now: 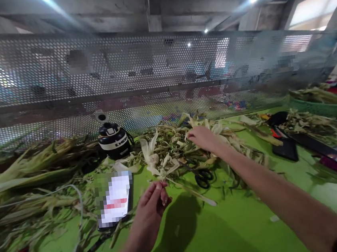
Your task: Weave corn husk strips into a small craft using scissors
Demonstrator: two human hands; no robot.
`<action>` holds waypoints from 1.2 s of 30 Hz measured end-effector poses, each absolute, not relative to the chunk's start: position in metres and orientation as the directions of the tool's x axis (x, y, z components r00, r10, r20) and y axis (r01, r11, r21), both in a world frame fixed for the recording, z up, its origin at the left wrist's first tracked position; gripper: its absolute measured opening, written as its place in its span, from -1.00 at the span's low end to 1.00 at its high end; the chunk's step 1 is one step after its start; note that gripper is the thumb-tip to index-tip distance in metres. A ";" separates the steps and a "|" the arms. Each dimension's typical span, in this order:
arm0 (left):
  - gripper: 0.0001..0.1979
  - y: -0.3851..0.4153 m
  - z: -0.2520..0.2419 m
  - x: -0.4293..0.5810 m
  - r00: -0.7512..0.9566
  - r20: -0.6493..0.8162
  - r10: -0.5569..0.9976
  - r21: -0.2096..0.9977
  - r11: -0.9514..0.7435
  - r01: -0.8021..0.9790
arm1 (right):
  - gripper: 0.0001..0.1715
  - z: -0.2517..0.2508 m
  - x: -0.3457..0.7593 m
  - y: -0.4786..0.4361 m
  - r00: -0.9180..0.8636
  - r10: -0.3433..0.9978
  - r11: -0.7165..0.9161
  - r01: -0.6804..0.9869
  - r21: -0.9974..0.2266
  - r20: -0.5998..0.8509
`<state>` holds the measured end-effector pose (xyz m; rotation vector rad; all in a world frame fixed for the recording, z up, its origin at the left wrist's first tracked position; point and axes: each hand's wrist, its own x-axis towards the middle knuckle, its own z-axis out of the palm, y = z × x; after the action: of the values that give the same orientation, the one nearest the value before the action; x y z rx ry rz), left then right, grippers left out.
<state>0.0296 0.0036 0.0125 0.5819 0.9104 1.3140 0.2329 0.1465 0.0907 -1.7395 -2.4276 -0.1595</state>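
My left hand (155, 199) is closed near the middle of the green table (222, 232), fingertips pinched on the base of a small pale husk piece (151, 158) whose leaves point upward. My right hand (202, 137) reaches into the pile of dried corn husks (173, 141) farther back; its fingers are bent at the husks, and whether they grip one cannot be made out. Black-handled scissors (203, 178) lie at the near edge of the pile, between and beyond the hands.
A lit phone (116, 199) lies left of my left hand, with a black bottle (114, 141) behind it. Long husks (25, 173) cover the left side. At right are a black phone (284, 150) and a green basket (322, 103). A perforated metal screen (139, 73) stands behind.
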 end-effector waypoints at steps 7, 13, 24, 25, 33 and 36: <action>-0.62 0.005 0.011 0.028 0.010 -0.233 0.972 0.800 0.198 -0.566 | -0.62 0.062 0.206 0.187 -0.364 0.926 0.345 0.923 0.173 0.099; -0.65 0.004 0.012 0.030 0.019 -0.207 0.978 0.804 0.181 -0.567 | -0.59 0.084 0.211 0.186 -0.384 0.899 0.335 0.913 0.231 0.212; -0.62 0.003 0.012 0.031 0.051 -0.185 0.981 0.800 0.180 -0.573 | -0.55 0.060 0.197 0.180 -0.352 0.929 0.325 0.923 0.204 0.112; -0.62 0.004 0.012 0.031 0.052 -0.182 0.982 0.800 0.179 -0.573 | -0.62 0.061 0.196 0.182 -0.353 0.929 0.328 0.925 0.192 0.113; -0.63 0.003 0.016 0.032 0.055 -0.156 0.986 0.785 0.157 -0.600 | -0.45 0.126 0.227 0.179 -0.225 0.941 0.208 0.974 0.091 0.254; -0.62 0.002 0.015 0.033 0.061 -0.155 0.986 0.779 0.160 -0.606 | -0.39 0.126 0.230 0.170 -0.180 0.956 0.169 0.983 0.067 0.231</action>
<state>0.0331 0.0024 0.0153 0.6092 0.7883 1.3238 0.2303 0.1700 0.1259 -1.9182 -2.2945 -0.3032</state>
